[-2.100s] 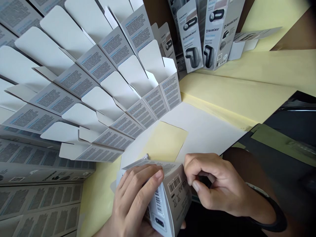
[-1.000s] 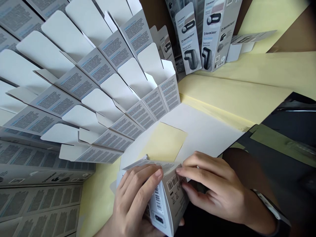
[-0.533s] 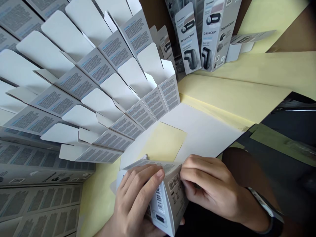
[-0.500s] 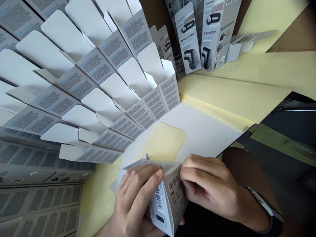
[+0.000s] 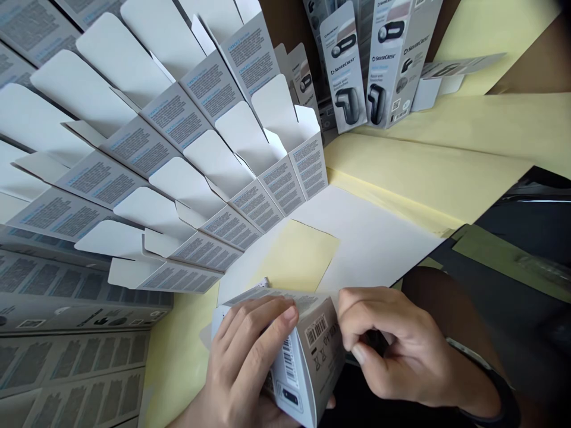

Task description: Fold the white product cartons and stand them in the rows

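My left hand (image 5: 245, 351) wraps around a grey and white folding carton (image 5: 307, 362), with its fingers across the top and its thumb side below. The carton has barcodes and small symbols printed on its sides. My right hand (image 5: 392, 345) sits against the carton's right edge, with fingers curled and pinched close to it. I cannot tell whether those fingers grip the carton or a small item behind it. The carton's inside is hidden.
Rows of flattened SilverCrest cartons (image 5: 178, 125) with white flaps fan across the left. Upright printed boxes (image 5: 343, 65) stand at the back. Yellow paper (image 5: 423, 166) and a white sheet (image 5: 370, 238) lie on the table, with a dark panel (image 5: 513, 249) at right.
My right hand has shifted slightly to the right along the carton's edge, and its fingers have curled tighter. The carton and my left hand have stayed nearly in place.
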Available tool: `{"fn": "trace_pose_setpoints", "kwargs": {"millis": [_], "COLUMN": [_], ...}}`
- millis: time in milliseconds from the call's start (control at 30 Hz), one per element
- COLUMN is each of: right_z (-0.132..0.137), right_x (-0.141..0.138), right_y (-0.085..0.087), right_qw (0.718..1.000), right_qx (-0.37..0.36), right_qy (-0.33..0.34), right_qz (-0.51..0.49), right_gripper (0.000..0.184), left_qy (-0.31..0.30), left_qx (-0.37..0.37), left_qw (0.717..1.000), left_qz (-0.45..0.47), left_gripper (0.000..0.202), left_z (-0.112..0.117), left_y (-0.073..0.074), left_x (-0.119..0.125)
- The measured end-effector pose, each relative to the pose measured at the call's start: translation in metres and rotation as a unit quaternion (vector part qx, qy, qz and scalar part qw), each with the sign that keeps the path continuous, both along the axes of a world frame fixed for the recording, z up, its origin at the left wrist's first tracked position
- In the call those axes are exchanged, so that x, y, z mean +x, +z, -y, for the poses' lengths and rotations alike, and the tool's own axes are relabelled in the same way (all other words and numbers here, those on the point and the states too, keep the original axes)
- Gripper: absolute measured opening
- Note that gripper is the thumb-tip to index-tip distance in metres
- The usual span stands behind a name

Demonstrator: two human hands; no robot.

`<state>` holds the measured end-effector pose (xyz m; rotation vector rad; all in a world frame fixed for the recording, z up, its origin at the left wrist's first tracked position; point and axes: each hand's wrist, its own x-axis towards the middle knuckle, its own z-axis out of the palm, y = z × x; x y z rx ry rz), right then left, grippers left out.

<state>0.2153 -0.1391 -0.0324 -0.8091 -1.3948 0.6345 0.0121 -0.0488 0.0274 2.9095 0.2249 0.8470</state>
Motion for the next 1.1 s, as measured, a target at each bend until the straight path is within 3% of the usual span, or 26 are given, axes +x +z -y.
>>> {"fn": "trace_pose_setpoints", "kwargs": {"millis": [433,667,833,1000,1100], "right_z": [0.003,0.004,0.008,0.011,0.011], "right_x": [0.006,0.008,0.012,0.025,0.044], "right_y": [-0.005,-0.009,-0.011,-0.009,-0.017], "right_qw": [0.998,0.989,0.984,0.974,0.943], "right_qx": [-0.017,-0.103,-0.115,-0.113,-0.098], "right_qy": [-0.008,-0.091,-0.131,-0.193,-0.264], "right_qz": [-0.057,-0.048,-0.03,0.042,0.174], "right_gripper": [0.019,0.015,0.016,0.017,0.016], "left_qy": [0.019,0.025,0.013,0.014,0.017], "left_qx": [0.018,0.019,0.009,0.018,0.033], "left_qw": [1.0,0.999,1.0,1.0,0.999], "left_qz": [-0.013,-0.012,-0.014,-0.008,0.007], "left_gripper": [0.081,0.083,0.088,0.085,0.083], "left_z": [0.0,0.0,-0.001,-0.001,-0.002], "left_y": [0.002,0.003,0.004,0.006,0.006], "left_x": [-0.001,-0.001,-0.001,0.0,-0.002]}}
